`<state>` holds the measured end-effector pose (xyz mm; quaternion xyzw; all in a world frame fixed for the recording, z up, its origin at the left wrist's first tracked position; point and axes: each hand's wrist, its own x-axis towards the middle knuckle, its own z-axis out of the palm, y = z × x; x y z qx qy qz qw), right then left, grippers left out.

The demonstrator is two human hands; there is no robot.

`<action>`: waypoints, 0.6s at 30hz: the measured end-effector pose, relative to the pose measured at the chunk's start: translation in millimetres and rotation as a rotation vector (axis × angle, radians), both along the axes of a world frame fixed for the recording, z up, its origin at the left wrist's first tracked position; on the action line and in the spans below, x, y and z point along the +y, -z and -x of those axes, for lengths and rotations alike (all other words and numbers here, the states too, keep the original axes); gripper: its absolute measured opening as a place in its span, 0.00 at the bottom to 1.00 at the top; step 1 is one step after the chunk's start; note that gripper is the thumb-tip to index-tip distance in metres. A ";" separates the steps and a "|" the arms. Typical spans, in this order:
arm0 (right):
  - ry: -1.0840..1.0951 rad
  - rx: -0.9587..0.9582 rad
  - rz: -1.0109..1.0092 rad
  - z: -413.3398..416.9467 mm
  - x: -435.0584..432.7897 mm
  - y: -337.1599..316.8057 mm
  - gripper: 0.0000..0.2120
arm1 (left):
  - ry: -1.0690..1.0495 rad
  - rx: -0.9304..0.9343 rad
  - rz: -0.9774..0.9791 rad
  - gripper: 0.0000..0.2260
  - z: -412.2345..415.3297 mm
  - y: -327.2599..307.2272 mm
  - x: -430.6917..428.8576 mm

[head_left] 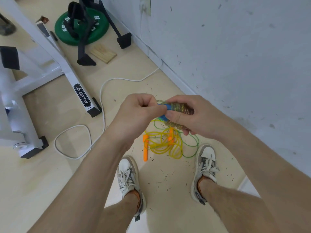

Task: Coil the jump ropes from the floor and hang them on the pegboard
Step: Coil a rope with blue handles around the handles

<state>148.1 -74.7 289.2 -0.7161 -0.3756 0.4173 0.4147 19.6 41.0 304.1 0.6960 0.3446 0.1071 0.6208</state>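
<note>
Centre frame: right hand (pixel 186 115) grips the coiled blue-handled jump rope (pixel 179 106); left hand (pixel 134 111) pinches its end, likely finishing the wrap. Yellow rope (pixel 162 144) and green rope (pixel 193 145) lie tangled on the floor (pixel 67 182), lower centre. Next: secure coil, find pegboard, not in view.

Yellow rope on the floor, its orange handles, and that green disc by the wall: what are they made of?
Yellow rope: likely clear PVC or vinyl cord; it is translucent and glossy, lying in springy loops.
Orange handles: probably moulded plastic, one solid colour with a smooth matte look.
Green disc: seems rubber-coated, dull surface with white lettering; what lies inside cannot be seen.
</note>
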 end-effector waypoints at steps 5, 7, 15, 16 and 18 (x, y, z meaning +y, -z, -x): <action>-0.258 0.565 0.120 -24.1 -13.5 -9.4 0.16 | -0.082 -0.132 0.436 0.15 -0.6 -0.5 -3.9; -0.271 0.622 0.094 -24.0 -13.1 -7.2 0.16 | -0.164 -0.161 0.658 0.13 -4.8 -0.6 -6.0; -0.208 0.267 0.260 -20.9 -12.9 -5.2 0.15 | 0.183 0.005 -0.324 0.12 6.5 -0.9 -4.6; -0.246 0.105 0.322 -18.5 -11.3 -2.0 0.13 | 0.299 0.074 -0.512 0.10 6.7 2.9 -8.1; -0.348 -0.127 0.432 -9.2 -6.0 0.9 0.12 | 0.520 0.223 -0.782 0.08 4.8 9.7 -18.8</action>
